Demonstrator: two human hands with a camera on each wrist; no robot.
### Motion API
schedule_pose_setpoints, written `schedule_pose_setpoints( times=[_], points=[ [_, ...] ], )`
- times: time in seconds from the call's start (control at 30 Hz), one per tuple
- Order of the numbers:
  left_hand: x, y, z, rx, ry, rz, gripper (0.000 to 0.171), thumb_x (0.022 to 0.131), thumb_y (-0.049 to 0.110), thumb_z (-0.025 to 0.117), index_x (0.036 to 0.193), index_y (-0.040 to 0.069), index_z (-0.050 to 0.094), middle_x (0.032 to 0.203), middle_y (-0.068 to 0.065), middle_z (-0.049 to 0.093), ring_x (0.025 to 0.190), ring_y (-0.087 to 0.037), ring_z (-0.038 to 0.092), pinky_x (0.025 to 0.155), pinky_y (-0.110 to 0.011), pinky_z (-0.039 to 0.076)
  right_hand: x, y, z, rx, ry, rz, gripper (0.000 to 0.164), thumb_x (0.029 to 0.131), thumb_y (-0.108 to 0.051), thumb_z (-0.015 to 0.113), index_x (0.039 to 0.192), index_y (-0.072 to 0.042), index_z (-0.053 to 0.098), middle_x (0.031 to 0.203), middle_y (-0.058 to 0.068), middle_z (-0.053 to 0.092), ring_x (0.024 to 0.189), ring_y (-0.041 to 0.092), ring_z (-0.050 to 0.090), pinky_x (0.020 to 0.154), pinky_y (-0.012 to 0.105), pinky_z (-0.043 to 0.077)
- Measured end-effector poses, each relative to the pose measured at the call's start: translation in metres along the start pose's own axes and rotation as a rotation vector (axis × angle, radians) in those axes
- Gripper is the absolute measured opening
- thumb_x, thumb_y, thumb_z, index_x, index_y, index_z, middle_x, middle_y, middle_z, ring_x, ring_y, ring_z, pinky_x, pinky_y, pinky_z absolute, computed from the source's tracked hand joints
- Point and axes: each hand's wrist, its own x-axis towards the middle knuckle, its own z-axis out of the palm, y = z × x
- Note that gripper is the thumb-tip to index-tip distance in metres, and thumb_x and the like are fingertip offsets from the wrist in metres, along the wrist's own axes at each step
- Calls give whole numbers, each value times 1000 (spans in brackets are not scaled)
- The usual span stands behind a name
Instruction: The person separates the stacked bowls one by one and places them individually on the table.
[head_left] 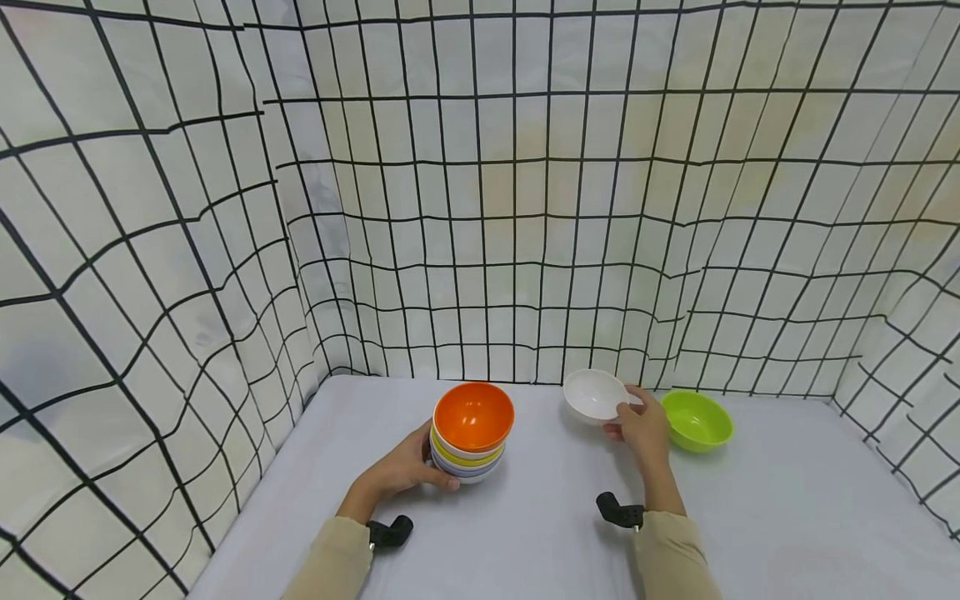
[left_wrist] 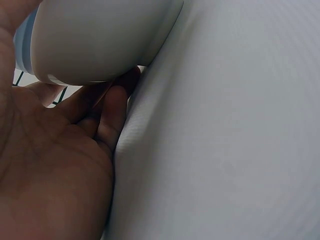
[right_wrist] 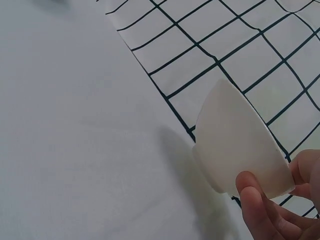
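A stack of nested bowls stands left of the table's middle, an orange bowl (head_left: 474,417) on top with white, yellow and pale blue rims below it. My left hand (head_left: 401,467) grips the stack's left side, thumb at the front near the base; in the left wrist view the lowest white bowl (left_wrist: 100,45) rests against my fingers. To the right, my right hand (head_left: 643,423) pinches a white bowl (head_left: 588,393) by its right rim. The right wrist view shows this white bowl (right_wrist: 235,140) held off the table, its shadow beneath. A green bowl (head_left: 697,421) sits just right of that hand.
A white cloth covers the table (head_left: 540,533). White walls with a black grid (head_left: 513,208) rise behind it and on both sides. Black wrist-worn devices (head_left: 618,510) sit at both cuffs.
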Motion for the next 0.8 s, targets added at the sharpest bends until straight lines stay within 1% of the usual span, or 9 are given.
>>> schedule_pose_setpoints(
  times=[0.17,0.4,0.6,0.7,0.8],
  points=[
    [0,-1,0,-3,2,-5,106,74,16,92,159,18,29,157,-5,46,150,-32,35,127,-60,20,2,7,-4,-29,10,-4,52,101,-14,49,152,-10,45,129,28,58,60,13,71,58,24,61],
    [0,-1,1,-11,6,-19,106,73,16,93,158,21,30,157,-4,46,150,-32,34,128,-59,19,2,10,-9,-14,36,11,53,99,-13,50,152,-9,47,130,31,61,58,14,72,56,24,60],
    [-1,-1,0,-14,10,-19,108,72,17,94,158,23,30,156,-2,46,150,-30,35,128,-58,20,0,8,-12,-74,35,22,54,99,-14,51,152,-8,47,130,32,60,56,13,70,56,23,60],
    [-1,-1,0,-15,13,-14,108,72,17,94,158,22,30,157,-2,46,150,-31,35,128,-59,20,0,7,-13,-98,33,34,54,99,-15,51,152,-9,47,129,31,61,56,13,70,56,23,59],
    [-1,-2,0,-16,11,-5,107,72,17,94,158,21,30,156,-3,46,150,-32,35,127,-60,20,0,6,-14,-109,30,37,53,100,-15,50,152,-7,46,128,33,62,55,13,70,55,24,59]
  ],
)
